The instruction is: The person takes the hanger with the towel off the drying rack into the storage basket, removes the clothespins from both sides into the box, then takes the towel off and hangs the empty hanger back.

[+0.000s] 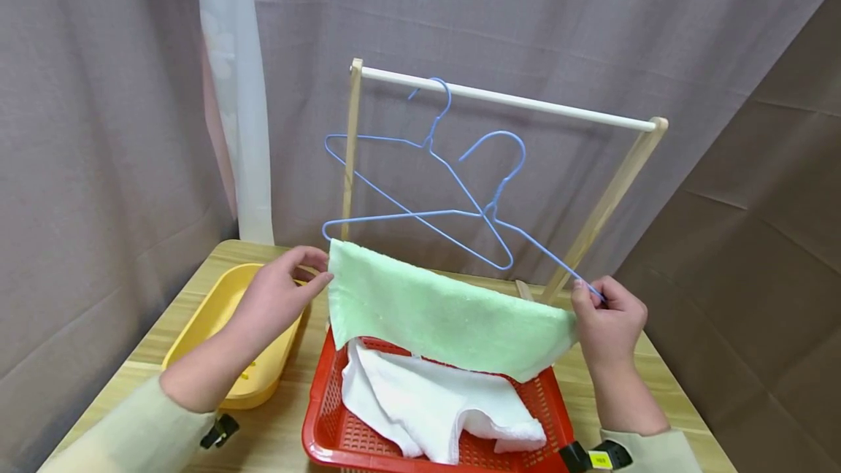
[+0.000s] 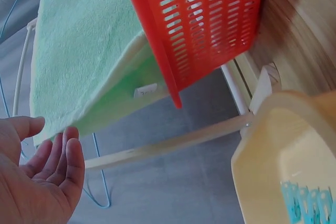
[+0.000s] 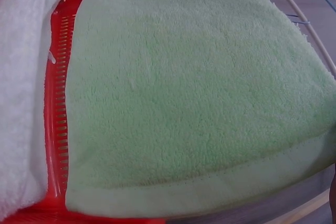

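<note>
A light green towel (image 1: pixel 447 305) hangs folded over the lower part of a blue wire hanger (image 1: pixel 506 181), above the red basket. My right hand (image 1: pixel 607 312) grips the hanger's right corner, at the towel's right end. At the towel's left edge is my left hand (image 1: pixel 289 283), thumb and fingers apart; the left wrist view shows the hand (image 2: pixel 44 174) palm up with loosely bent fingers right by the towel's edge (image 2: pixel 79 111). In the right wrist view the towel (image 3: pixel 199 93) fills most of the picture and most of the right hand is hidden.
White cloths (image 1: pixel 434 400) lie in the red basket (image 1: pixel 322 400). A second blue hanger (image 1: pixel 388 195) hangs from the white rail (image 1: pixel 525 102) of a wooden rack (image 1: pixel 604 203) behind. To the left stands a yellow tub (image 1: pixel 197 327), with teal clips (image 2: pixel 310 203) inside.
</note>
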`<state>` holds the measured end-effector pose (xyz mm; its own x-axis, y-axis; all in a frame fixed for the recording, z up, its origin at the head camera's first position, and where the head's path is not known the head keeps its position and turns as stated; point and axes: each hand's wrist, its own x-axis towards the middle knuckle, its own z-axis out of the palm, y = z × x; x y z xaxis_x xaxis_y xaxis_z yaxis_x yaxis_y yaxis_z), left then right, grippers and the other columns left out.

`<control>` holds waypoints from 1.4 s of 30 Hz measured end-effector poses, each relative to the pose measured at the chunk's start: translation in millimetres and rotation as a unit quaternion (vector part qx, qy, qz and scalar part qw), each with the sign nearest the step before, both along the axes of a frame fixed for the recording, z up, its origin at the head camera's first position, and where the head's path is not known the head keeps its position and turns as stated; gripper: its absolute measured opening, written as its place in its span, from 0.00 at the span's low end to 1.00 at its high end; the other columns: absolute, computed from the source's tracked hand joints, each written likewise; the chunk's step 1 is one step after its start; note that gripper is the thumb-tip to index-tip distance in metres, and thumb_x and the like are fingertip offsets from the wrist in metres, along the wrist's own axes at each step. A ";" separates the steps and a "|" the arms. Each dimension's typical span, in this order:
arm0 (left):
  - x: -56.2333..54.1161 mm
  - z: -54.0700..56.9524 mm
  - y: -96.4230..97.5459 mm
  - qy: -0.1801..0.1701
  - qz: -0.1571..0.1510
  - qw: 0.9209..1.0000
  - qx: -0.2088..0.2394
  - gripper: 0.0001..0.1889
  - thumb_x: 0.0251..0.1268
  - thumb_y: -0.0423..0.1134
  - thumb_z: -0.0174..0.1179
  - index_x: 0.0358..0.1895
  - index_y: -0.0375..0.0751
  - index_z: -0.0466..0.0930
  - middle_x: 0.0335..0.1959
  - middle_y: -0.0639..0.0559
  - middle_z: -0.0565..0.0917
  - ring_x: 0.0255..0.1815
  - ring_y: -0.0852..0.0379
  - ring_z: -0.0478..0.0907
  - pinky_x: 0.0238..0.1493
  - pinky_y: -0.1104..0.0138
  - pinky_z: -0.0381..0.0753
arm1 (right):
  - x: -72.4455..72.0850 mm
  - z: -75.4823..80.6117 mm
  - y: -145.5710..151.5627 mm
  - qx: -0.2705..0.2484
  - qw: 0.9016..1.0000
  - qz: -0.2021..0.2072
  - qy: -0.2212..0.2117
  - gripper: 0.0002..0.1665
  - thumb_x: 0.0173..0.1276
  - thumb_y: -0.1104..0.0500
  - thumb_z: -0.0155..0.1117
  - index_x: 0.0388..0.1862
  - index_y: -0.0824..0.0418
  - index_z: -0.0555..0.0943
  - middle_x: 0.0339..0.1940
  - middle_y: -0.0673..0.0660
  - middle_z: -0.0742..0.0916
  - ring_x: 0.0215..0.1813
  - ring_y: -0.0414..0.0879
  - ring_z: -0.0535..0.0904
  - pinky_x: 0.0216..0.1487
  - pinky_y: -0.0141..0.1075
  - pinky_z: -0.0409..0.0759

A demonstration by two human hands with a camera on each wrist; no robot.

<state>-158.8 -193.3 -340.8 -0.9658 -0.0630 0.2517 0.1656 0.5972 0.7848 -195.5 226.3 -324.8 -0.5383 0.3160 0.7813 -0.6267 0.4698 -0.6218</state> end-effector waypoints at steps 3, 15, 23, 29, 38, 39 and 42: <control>-2.4 0.7 4.1 0.002 0.000 1.000 0.020 0.16 0.69 0.45 0.63 0.55 0.46 0.77 0.48 0.50 0.83 0.49 0.49 0.80 0.43 0.58 0.83 | 0.3 0.8 -0.4 -0.003 1.000 0.002 0.005 0.18 0.54 0.74 0.62 0.11 0.70 0.66 0.10 0.43 0.68 0.18 0.34 0.60 0.20 0.26 0.56; -8.1 -2.8 15.5 0.008 -0.006 0.999 0.049 0.18 0.69 0.40 0.63 0.59 0.45 0.74 0.47 0.50 0.82 0.48 0.50 0.80 0.46 0.57 0.82 | -5.6 -8.4 8.8 -0.004 1.000 -0.011 -0.002 0.20 0.56 0.71 0.66 0.11 0.69 0.67 0.10 0.42 0.68 0.18 0.35 0.62 0.20 0.27 0.57; -8.5 -5.4 19.7 0.021 -0.013 0.998 0.052 0.18 0.68 0.38 0.63 0.59 0.43 0.74 0.45 0.49 0.82 0.45 0.51 0.80 0.45 0.59 0.81 | -3.6 -9.8 8.5 -0.001 1.000 -0.021 0.005 0.22 0.56 0.70 0.69 0.11 0.68 0.68 0.10 0.45 0.68 0.18 0.36 0.62 0.20 0.27 0.58; -7.6 -8.7 24.4 0.022 -0.014 0.999 0.046 0.19 0.69 0.38 0.63 0.60 0.43 0.73 0.43 0.50 0.82 0.44 0.51 0.80 0.44 0.59 0.81 | -4.0 -10.5 9.2 -0.003 1.000 -0.030 0.006 0.22 0.56 0.70 0.69 0.11 0.68 0.68 0.10 0.46 0.68 0.18 0.36 0.61 0.20 0.27 0.57; -6.3 -12.9 32.9 0.017 -0.016 0.999 0.039 0.20 0.68 0.38 0.63 0.61 0.45 0.72 0.39 0.53 0.82 0.41 0.53 0.79 0.43 0.61 0.81 | -5.4 -12.6 9.8 0.002 0.999 -0.044 0.007 0.22 0.55 0.69 0.71 0.10 0.68 0.69 0.10 0.46 0.68 0.18 0.35 0.62 0.21 0.27 0.58; -5.8 -13.2 33.8 0.016 -0.017 0.999 0.040 0.20 0.68 0.38 0.63 0.61 0.45 0.72 0.39 0.54 0.82 0.41 0.53 0.79 0.42 0.61 0.81 | -5.2 -12.7 9.8 0.002 0.999 -0.045 0.008 0.22 0.55 0.69 0.71 0.10 0.68 0.69 0.10 0.45 0.68 0.18 0.35 0.62 0.21 0.27 0.58; -4.5 -14.2 35.9 0.021 -0.021 0.999 0.039 0.20 0.68 0.37 0.63 0.61 0.45 0.72 0.38 0.54 0.82 0.41 0.54 0.79 0.42 0.61 0.81 | -4.9 -12.1 10.0 0.004 0.999 -0.051 0.010 0.22 0.55 0.69 0.71 0.10 0.68 0.69 0.10 0.45 0.68 0.18 0.34 0.62 0.21 0.27 0.58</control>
<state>-163.3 -157.4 -355.0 -0.9566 -0.0442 0.2880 0.2226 0.5268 0.8203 -200.4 236.3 -337.0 -0.4876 0.3620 0.7945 -0.5870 0.5376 -0.6053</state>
